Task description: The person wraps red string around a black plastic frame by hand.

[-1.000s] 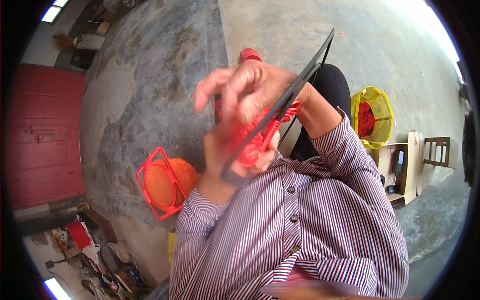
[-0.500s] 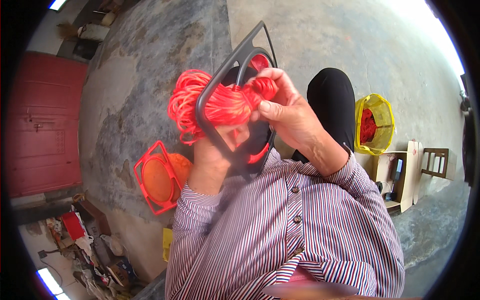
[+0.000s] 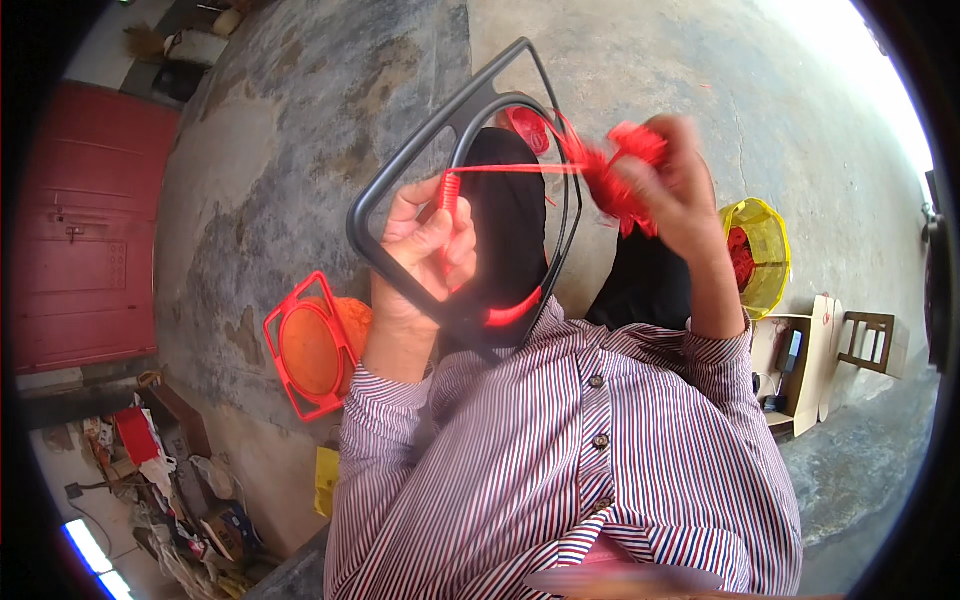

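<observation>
A black plastic frame (image 3: 420, 160) with an inner ring is tilted in front of me. My left hand (image 3: 425, 240) grips it at its left side, fingers closed around the ring where a short stretch of red cord (image 3: 449, 190) is wound in tight coils. More red wrapping (image 3: 513, 312) covers the ring's lower part. From the coils, strands run taut to the right across the ring. They lead to a bundle of red cord (image 3: 615, 185) beyond the frame's right edge. My right hand (image 3: 690, 195), blurred by motion, is closed on that bundle.
A yellow basket (image 3: 785, 265) with red material inside stands on the floor at right, beside a wooden box (image 3: 807, 350) and a small wooden stool (image 3: 868, 340). An orange-red frame (image 3: 292, 375) leans by an orange round object (image 3: 352, 325) at left. Clutter (image 3: 185, 470) lies at lower left.
My right hand has carried the cord bundle from inside the frame out to the right, drawing strands taut. The coils on the ring and my left hand's grip are now uncovered.
</observation>
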Demonstrator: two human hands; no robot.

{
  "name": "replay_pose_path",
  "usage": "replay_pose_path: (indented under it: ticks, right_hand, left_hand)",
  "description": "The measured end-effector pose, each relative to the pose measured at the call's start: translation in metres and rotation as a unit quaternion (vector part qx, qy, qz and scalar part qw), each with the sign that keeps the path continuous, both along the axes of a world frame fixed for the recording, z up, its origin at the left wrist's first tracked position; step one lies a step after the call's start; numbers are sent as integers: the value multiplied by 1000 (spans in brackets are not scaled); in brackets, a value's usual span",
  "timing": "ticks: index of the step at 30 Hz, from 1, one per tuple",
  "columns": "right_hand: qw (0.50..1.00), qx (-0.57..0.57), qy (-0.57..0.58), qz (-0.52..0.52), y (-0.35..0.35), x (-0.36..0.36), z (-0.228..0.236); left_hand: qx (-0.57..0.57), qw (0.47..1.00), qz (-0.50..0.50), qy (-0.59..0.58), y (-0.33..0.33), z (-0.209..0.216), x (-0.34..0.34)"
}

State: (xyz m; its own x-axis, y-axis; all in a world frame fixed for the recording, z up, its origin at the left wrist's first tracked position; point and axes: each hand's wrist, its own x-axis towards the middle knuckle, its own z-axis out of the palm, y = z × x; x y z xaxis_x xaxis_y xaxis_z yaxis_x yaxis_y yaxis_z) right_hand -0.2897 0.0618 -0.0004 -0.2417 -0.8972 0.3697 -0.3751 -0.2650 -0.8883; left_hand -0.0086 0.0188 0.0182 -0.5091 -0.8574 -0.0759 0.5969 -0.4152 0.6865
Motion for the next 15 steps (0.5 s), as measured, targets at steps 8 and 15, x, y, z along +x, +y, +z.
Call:
replay_pose_path:
  ticks: [8, 15]
  right_hand:
    - [978, 143, 6, 154, -24, 58, -44]
    - [766, 110, -535, 339, -72, 63, 5]
  left_hand:
    - [13, 995, -95, -30, 4, 19, -11]
    - [-12, 993, -119, -10, 30, 26, -46]
